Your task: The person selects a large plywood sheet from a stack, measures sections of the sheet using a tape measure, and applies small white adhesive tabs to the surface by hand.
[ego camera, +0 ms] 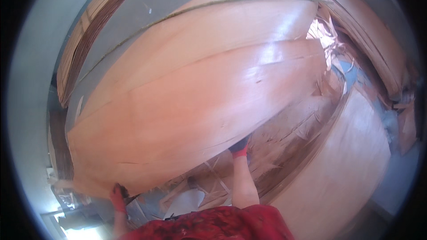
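Observation:
A large, thin sheet of wood veneer (186, 106) spreads across the middle of the view. Its near edge is in my hands. My left hand (119, 194), in a red glove with dark parts, grips the sheet close to its near left corner. Further right along the same edge, my right hand (239, 147) is gloved too and reaches to the underside. The veneer hides its fingers. Behind this sheet lies another pale veneer sheet (253, 16) on a grey surface (133, 16). A thin cord or strip (200, 5) crosses over it.
Stacked veneer (96, 23) stands at the far left, with another stack (370, 36) at the far right. Torn veneer scraps (328, 41) lie by the right end. Brown sheets (280, 146) lie below the held edge, and a pale stack (340, 160) curves along my right.

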Available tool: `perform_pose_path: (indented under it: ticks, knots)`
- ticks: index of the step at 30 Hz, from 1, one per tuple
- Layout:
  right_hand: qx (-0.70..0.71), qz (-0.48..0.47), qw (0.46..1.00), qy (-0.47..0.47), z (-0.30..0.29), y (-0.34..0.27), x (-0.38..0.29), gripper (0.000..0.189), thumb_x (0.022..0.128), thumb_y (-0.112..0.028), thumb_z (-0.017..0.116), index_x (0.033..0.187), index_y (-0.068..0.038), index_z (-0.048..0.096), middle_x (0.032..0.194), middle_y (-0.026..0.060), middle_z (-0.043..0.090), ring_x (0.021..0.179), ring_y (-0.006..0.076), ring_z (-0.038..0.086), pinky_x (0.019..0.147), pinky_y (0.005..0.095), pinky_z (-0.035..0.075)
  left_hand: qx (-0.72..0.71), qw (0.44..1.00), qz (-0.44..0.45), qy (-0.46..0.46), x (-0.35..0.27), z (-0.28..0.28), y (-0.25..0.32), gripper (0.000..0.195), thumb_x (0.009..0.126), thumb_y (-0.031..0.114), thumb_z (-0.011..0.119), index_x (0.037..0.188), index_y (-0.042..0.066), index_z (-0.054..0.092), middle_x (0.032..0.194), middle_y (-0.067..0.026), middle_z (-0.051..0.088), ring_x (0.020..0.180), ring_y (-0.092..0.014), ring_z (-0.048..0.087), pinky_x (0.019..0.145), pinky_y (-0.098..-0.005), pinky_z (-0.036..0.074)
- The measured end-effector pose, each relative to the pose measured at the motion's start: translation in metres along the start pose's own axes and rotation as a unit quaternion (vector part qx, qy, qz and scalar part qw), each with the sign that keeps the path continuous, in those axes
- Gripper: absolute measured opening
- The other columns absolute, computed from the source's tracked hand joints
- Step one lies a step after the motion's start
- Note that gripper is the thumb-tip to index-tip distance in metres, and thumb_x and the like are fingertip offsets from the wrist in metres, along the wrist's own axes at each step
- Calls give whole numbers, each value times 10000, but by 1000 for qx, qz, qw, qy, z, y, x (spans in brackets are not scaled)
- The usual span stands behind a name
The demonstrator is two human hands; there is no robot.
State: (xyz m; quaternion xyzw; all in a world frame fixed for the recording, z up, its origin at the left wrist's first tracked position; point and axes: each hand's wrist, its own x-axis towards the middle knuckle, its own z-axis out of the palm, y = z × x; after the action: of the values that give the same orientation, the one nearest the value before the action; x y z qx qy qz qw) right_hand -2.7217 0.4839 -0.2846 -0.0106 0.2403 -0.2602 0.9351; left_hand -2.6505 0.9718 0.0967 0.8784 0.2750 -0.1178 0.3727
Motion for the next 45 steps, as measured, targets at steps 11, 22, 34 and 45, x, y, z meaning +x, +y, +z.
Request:
perform_pose_path:
  ticks: [11,22,34,45]
  knots:
    - [3,68,998,3,42,-92,-132,891,839,-735,544,1493,-153,376,1526,60,394,1361,291,405,1139,505,330,293,801,522,-12,178,209,326,563,1002,382,493,1499,145,374,1559,-205,313,1464,-385,239,1170,-501,217]
    - [-138,89,986,-22,180,-127,-175,1058,772,-802,554,1558,-171,232,1593,83,280,1439,333,298,1134,565,301,432,831,349,-15,273,307,377,776,939,658,396,1582,301,148,1655,-131,56,1499,-449,43,1152,-653,57]
    - [-227,126,961,-97,350,-65,39,381,1037,-334,456,1373,-156,437,1357,54,529,1251,283,514,1075,520,409,361,880,295,92,406,273,469,749,947,667,380,1568,284,210,1645,-130,130,1503,-407,99,1155,-640,87]
    - [-146,206,968,-7,356,-100,33,485,1024,-435,472,1431,-193,366,1484,196,394,1308,432,458,1061,590,438,387,830,402,5,275,256,464,706,971,593,403,1520,153,336,1576,-181,301,1473,-382,209,1172,-583,139]
